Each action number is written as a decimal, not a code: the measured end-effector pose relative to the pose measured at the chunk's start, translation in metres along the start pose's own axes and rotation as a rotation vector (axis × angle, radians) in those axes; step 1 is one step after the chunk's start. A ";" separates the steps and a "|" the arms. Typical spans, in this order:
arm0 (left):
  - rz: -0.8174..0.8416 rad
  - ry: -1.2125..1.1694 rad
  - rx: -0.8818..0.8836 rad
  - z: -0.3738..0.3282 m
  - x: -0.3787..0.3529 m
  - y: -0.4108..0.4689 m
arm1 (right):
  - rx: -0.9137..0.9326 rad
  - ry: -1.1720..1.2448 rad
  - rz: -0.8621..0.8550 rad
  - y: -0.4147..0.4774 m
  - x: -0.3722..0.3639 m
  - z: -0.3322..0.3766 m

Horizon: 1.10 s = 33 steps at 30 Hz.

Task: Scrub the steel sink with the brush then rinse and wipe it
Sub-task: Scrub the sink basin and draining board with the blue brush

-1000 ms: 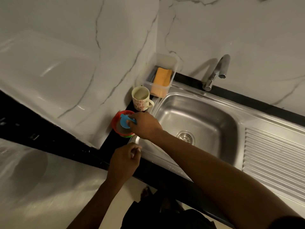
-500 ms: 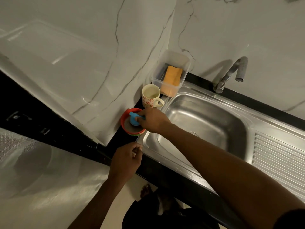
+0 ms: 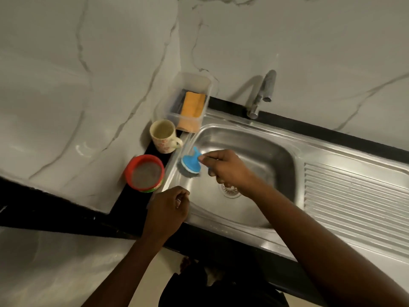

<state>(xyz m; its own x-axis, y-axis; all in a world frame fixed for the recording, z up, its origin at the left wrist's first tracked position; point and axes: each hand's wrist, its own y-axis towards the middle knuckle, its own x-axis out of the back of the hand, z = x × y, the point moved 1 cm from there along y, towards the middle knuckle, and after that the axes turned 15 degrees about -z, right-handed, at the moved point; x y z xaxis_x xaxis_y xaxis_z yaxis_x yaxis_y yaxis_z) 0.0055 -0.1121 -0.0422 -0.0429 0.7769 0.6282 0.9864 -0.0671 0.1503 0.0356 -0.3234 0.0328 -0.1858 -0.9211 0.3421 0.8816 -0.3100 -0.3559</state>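
The right hand [image 3: 230, 171] pinches the handle of the blue brush [image 3: 190, 161], whose blurred bristles sit at the left wall of the steel sink [image 3: 270, 156], the wrist half-hiding the drain [image 3: 231, 192], while the left hand [image 3: 168, 209] curls over the front rim, its grip unreadable.

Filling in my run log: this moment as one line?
step: scrub | right hand: grips blue brush at sink, left wall | left hand: curled, at front rim
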 end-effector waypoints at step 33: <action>0.319 -0.019 -0.267 -0.150 -0.163 -0.036 | -0.172 -0.520 -0.819 -0.144 0.264 -0.274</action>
<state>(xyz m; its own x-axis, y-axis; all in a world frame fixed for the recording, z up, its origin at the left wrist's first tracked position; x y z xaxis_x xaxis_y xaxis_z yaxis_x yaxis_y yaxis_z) -0.0468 -0.3303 -0.0360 0.2640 0.7016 0.6618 0.8734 -0.4650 0.1446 -0.2597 -0.5865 -0.0638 -0.4607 -0.2008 0.8645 0.4829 -0.8740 0.0544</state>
